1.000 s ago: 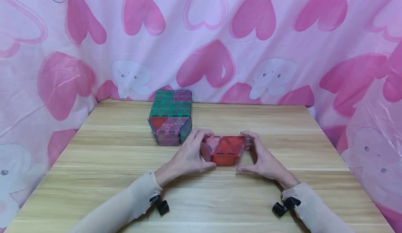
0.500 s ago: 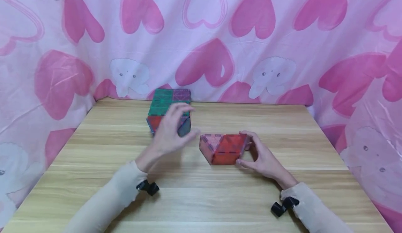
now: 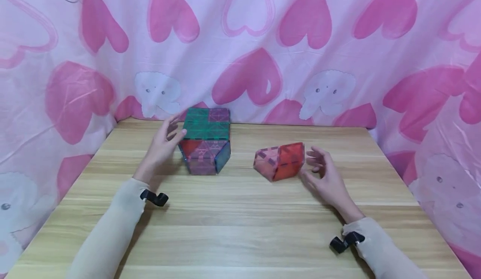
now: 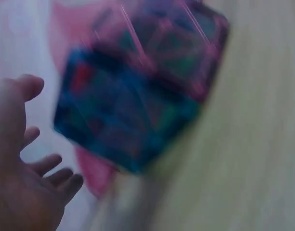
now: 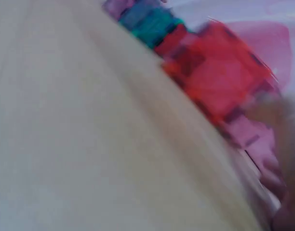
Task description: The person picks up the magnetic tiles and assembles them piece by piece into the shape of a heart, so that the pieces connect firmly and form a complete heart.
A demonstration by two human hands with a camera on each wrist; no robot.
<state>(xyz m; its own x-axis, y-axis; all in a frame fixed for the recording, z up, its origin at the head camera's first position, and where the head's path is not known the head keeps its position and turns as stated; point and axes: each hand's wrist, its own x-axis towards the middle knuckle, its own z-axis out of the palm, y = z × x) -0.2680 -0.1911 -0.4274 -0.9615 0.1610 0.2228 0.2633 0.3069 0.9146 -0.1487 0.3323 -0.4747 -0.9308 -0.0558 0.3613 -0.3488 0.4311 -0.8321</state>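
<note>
A larger block of magnetic tiles [image 3: 206, 129] stands at the back left of the table, with green, purple, red and pink tiles on top and a blue one at its right front. My left hand [image 3: 159, 150] is at its left side, fingers spread; the left wrist view shows this hand [image 4: 22, 163] with a gap to the blurred tiles. Right of the middle sits a smaller block of red and pink magnetic tiles [image 3: 288, 161], turned at an angle. Beside its right end is my right hand [image 3: 329, 179], fingers loosely bent, thumb right at the lower edge.
The wooden table [image 3: 240, 237] reaches back to a pink curtain [image 3: 248, 11] printed with hearts, which hangs close behind the larger block and along both sides. A strip of tabletop separates the two blocks. Black wrist cameras sit on both sleeves.
My left hand has left the smaller block and passed over to the larger block's left side. The smaller block has shifted back and right and turned, with my right hand following beside it.
</note>
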